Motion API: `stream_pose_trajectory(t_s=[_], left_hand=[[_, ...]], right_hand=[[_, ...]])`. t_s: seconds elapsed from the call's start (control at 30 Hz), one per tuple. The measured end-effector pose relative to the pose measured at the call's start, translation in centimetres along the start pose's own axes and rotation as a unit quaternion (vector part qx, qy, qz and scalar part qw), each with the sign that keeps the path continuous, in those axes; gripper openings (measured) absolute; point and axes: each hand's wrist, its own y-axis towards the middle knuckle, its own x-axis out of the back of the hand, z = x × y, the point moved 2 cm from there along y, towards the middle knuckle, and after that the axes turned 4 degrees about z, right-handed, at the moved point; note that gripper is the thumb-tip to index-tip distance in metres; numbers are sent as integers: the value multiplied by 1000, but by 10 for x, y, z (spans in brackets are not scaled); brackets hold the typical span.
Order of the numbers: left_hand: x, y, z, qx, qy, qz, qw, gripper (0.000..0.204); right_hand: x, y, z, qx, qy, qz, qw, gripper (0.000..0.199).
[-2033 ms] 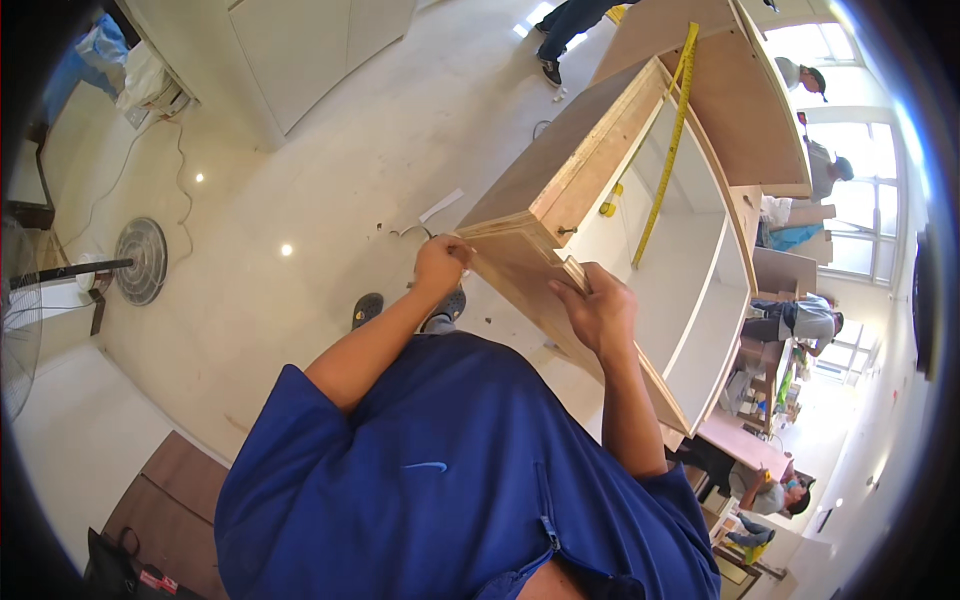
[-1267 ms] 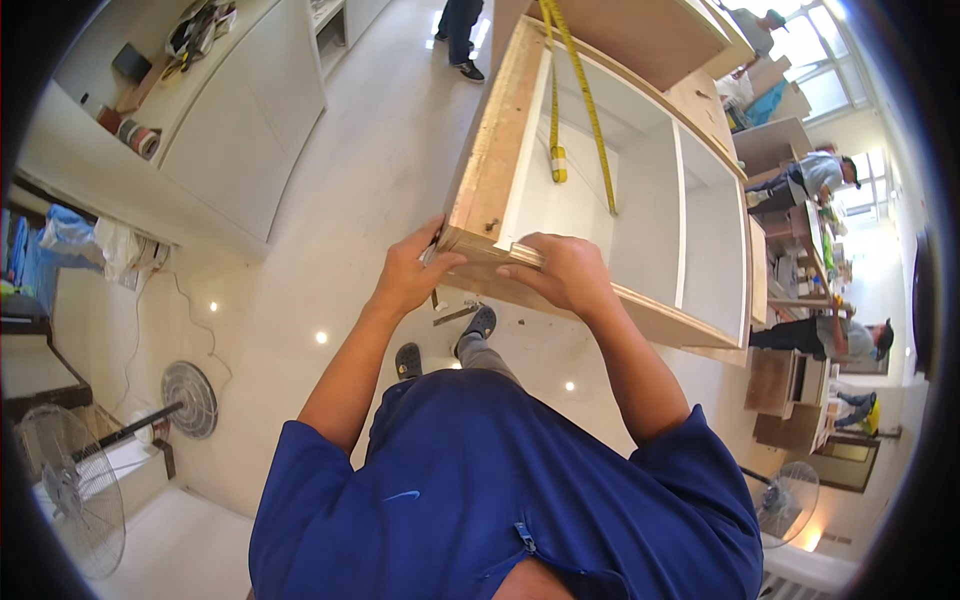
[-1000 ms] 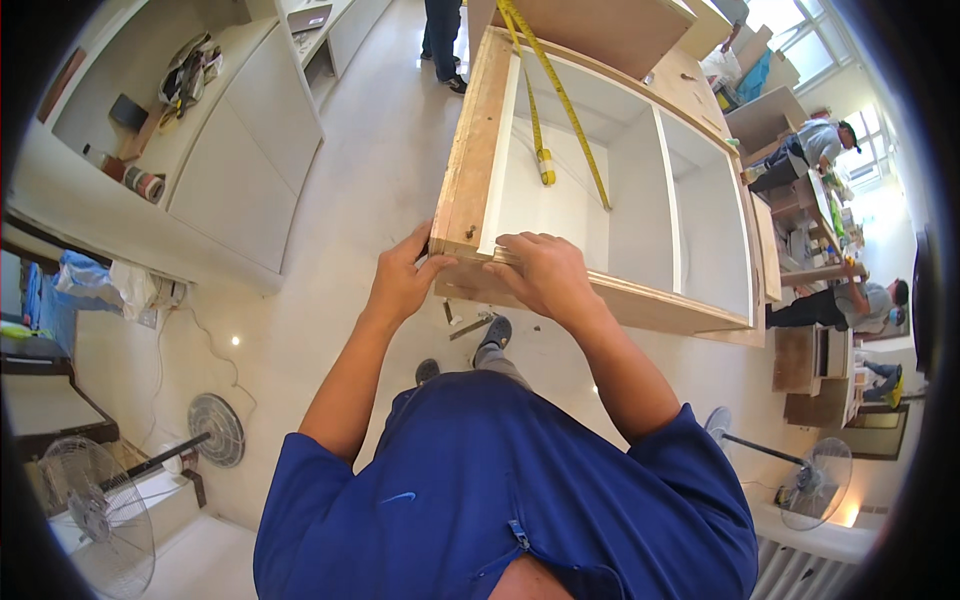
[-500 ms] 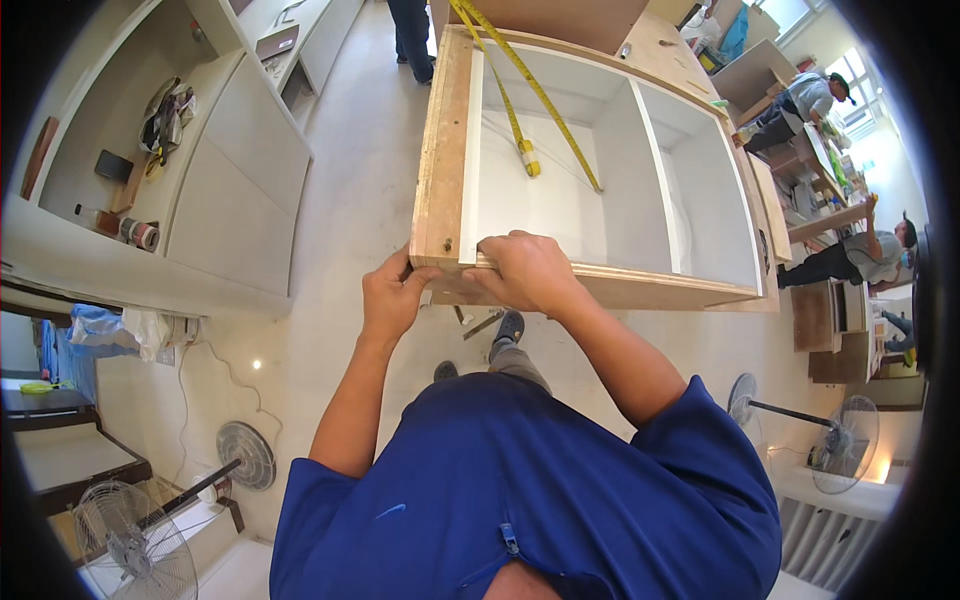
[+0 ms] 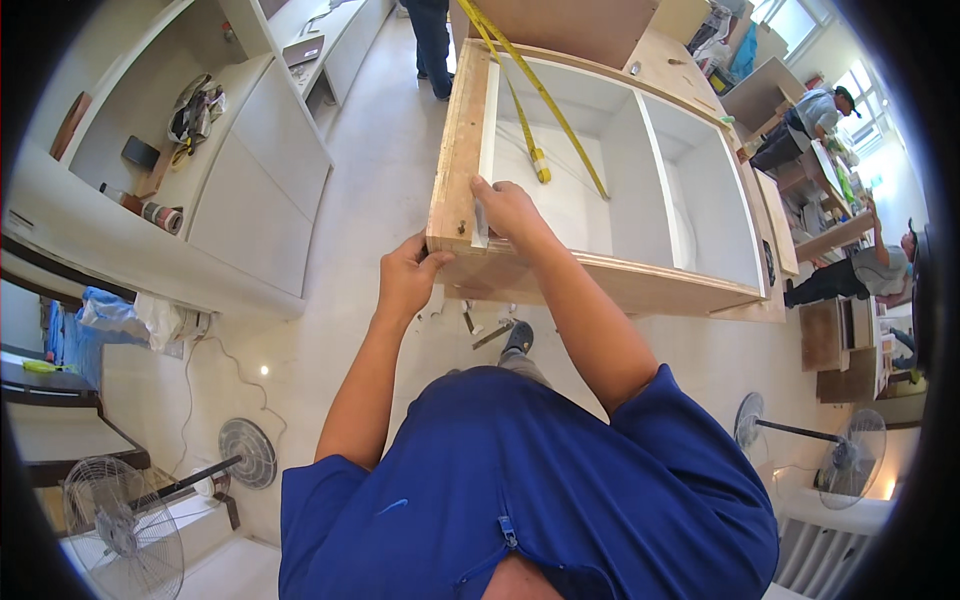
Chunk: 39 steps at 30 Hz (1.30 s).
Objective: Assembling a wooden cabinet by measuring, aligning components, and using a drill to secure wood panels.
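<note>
A plywood cabinet box (image 5: pixel 640 275) lies before me, with a white-lined inside and a white divider (image 5: pixel 655 180). My left hand (image 5: pixel 408 278) is closed on its near left corner, thumb over the edge. A narrow white edge strip (image 5: pixel 490 120) runs along the left panel; its near end (image 5: pixel 480 240) hangs at the corner. My right hand (image 5: pixel 512 212) is closed over that strip, thumb on the panel edge and the other fingers partly hidden inside. A yellow measuring tape (image 5: pixel 545 92) stretches over the far edge, part of it lying inside the box.
White cabinets (image 5: pixel 250 160) with objects on a shelf stand at left. Two standing fans (image 5: pixel 125 520) (image 5: pixel 850 455) are behind me on either side. Offcuts (image 5: pixel 490 335) lie on the floor near my foot. Two people (image 5: pixel 815 115) (image 5: pixel 880 275) work at right; another person's legs (image 5: pixel 430 45) show ahead.
My right hand has slid away from the near corner, farther along the white strip. My left hand keeps its hold at the corner. The view has shifted slightly.
</note>
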Motion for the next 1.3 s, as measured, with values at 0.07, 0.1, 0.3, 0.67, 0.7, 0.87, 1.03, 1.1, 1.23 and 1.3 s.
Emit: stream_pose_trajectory(t_s=[0.07,0.1,0.3,0.67,0.7,0.87,1.03,1.1,1.23,1.3], left_hand=[[-2,0,7,-35,-4,-16,999,29],[-1,-1,5,-32,-4,-17,999,29],[-2,-4,-2,-24,36,-16,999,43],[-5,-3,0,-60,43,-48,996,39],[-4,-4,-2,-60,43,-48,996,39],[-3,-5,-6,-36,78,-29,996,35],[-6,-6,2,-69,51,-37,996,30],[-6,-7,2,-71,59,-39,995,27],[-3,-7,2,-83,63,-33,994,30],[1,-5,0,-87,72,-22,993,31]], right_hand=[[-4,6,-5,-22,24,61,998,65],[-3,2,-1,-24,23,63,997,65],[-5,-8,8,-21,49,66,996,86],[1,-15,18,-33,-18,97,995,84],[2,-17,21,-34,-17,97,995,84],[7,-22,26,-38,-48,106,993,90],[4,-22,24,-24,-63,83,994,87],[3,-19,22,-25,-61,87,994,88],[1,-17,19,-26,-44,81,995,88],[1,-13,15,-26,-32,86,995,89]])
